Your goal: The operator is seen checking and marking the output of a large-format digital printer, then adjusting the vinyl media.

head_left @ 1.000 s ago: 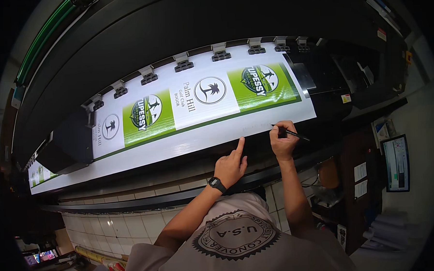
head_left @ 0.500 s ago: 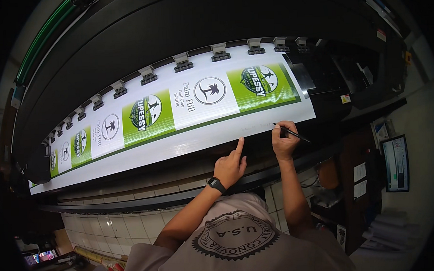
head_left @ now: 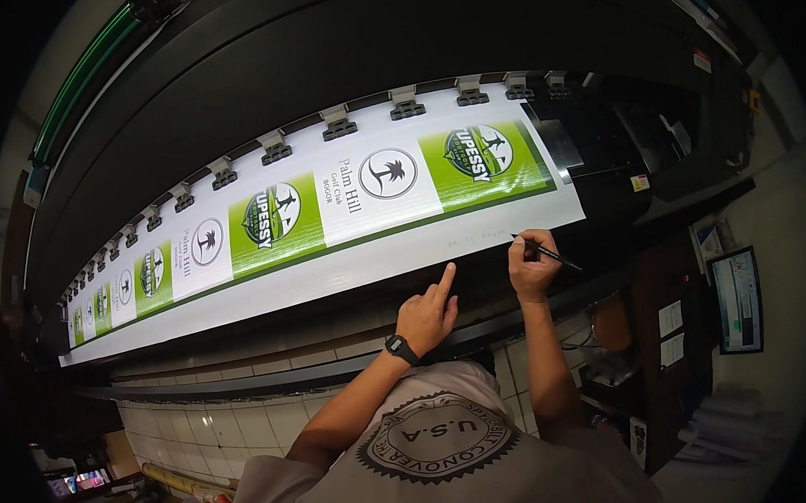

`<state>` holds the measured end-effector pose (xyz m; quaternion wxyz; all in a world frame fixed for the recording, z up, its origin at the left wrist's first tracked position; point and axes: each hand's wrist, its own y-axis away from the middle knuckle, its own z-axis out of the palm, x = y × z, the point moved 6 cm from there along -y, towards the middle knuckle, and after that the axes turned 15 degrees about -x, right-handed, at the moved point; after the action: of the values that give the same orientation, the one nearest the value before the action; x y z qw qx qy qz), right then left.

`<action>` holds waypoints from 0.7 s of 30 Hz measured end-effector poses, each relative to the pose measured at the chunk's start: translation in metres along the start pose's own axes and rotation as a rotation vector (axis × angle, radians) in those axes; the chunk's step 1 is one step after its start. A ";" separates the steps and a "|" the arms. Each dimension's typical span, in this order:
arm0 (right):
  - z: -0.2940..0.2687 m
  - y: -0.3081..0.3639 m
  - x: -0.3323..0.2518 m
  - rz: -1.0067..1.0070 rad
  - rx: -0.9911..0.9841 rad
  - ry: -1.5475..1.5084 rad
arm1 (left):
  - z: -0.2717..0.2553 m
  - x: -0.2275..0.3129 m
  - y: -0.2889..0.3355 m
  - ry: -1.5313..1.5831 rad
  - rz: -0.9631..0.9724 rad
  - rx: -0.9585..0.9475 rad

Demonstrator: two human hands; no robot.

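A long white banner sheet (head_left: 314,282) with green and white logo panels lies across a wide black printer (head_left: 358,38). My right hand (head_left: 531,268) grips a black pen (head_left: 556,257), its tip at the sheet's near white margin. Faint handwriting (head_left: 474,239) shows just left of the tip. My left hand (head_left: 426,315), wearing a black wristwatch (head_left: 398,347), points its index finger up at the margin's near edge, with the thumb apart and the other fingers curled. It holds nothing; whether the fingertip touches the sheet I cannot tell.
Grey pinch rollers (head_left: 405,102) line the sheet's far side. A dark rail (head_left: 238,378) runs along the printer's front above white floor tiles (head_left: 240,425). At right are a monitor (head_left: 736,300) and a brown desk (head_left: 653,303); a yellowish tube (head_left: 175,480) lies lower left.
The dark carriage that covered the sheet's far left end has moved off, uncovering more panels and rollers there. My right hand has shifted slightly right with the pen; my left hand keeps its pose.
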<state>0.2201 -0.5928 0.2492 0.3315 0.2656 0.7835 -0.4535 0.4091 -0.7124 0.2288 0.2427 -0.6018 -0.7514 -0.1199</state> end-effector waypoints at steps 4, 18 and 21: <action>0.000 -0.001 -0.001 -0.004 0.015 -0.014 | -0.004 0.004 -0.002 0.037 0.014 0.051; 0.006 0.001 0.006 0.049 -0.021 -0.040 | -0.004 -0.007 -0.008 0.074 -0.044 0.024; 0.006 0.003 0.009 0.081 -0.040 -0.031 | -0.004 -0.010 -0.008 0.078 -0.047 0.023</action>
<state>0.2187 -0.5959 0.2387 0.3667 0.2834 0.7759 -0.4279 0.4038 -0.7249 0.2281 0.2756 -0.5759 -0.7567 -0.1403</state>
